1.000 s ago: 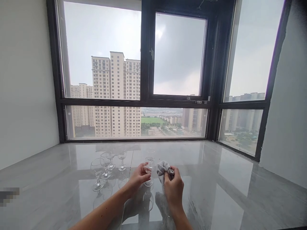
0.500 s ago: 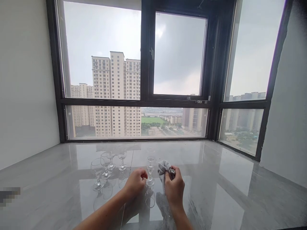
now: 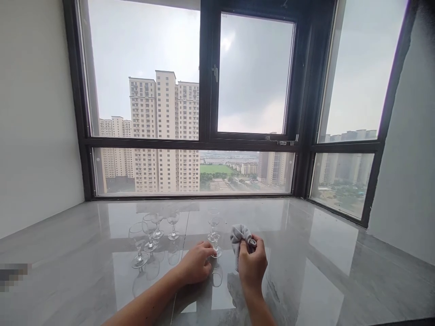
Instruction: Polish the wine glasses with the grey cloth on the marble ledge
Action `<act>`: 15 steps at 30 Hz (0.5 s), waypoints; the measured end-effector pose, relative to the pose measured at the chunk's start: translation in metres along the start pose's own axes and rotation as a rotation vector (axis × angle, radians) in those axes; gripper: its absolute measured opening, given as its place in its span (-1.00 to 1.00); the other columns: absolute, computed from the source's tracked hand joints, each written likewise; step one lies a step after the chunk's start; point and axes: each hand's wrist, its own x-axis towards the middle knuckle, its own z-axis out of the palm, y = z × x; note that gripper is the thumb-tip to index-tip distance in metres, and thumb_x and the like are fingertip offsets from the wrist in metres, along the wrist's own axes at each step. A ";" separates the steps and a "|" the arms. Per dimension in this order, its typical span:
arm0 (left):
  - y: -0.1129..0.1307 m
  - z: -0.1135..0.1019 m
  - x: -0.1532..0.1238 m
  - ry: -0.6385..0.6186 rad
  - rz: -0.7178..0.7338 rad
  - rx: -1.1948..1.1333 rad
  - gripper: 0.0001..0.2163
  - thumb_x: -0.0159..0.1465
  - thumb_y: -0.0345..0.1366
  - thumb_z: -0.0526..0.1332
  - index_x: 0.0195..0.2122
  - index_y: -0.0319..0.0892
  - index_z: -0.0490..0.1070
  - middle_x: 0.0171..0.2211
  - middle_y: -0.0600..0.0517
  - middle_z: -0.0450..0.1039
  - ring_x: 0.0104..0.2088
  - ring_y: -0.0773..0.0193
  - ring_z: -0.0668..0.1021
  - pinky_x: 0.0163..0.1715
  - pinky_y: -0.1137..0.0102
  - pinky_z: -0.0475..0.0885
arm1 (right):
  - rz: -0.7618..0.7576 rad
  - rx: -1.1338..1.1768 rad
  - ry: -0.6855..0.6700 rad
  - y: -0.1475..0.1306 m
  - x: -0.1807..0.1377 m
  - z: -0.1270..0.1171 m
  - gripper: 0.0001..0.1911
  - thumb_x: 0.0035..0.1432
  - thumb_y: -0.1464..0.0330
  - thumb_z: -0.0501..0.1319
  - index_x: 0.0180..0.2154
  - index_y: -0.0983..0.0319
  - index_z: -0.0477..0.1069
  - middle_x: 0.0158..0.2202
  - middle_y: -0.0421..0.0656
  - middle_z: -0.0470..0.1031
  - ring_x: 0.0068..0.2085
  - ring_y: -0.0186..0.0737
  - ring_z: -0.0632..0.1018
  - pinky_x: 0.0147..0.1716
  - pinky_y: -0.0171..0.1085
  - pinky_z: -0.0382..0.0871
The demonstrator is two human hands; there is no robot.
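Note:
My left hand (image 3: 197, 262) lies low over the glossy surface, thumb and fingers apart, its fingertips at the foot of a clear stemmed glass (image 3: 216, 246). They appear to touch it. Right behind stands another stemmed glass (image 3: 214, 219), overlapping the nearer one in view. A bunched grey cloth (image 3: 239, 236) is pinched between the thumb and fingers of my right hand (image 3: 253, 262), held just right of the nearer glass and apart from it.
Several upright stemmed glasses (image 3: 139, 244) stand in a group to the left. The grey marble-look sill (image 3: 288, 271) reflects the windows. Dark window frames (image 3: 204, 146) rise behind it, with white walls on both sides. A blurred dark object (image 3: 13, 274) sits at the left edge.
My left hand has moved slightly right, its fingers extending from a curl to the glass foot. The nearer glass has shifted slightly away and right. My right hand and the cloth have moved right.

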 end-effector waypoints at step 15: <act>-0.007 -0.001 0.001 0.012 0.014 -0.003 -0.62 0.13 -0.43 0.21 -0.04 0.03 0.57 -0.01 -0.08 0.52 0.04 -0.05 0.44 0.08 0.16 0.28 | 0.005 0.009 -0.042 0.002 -0.002 0.002 -0.70 0.07 0.17 0.18 -0.19 0.17 0.42 -0.26 -0.01 0.61 -0.24 0.03 0.60 -0.26 -0.17 0.40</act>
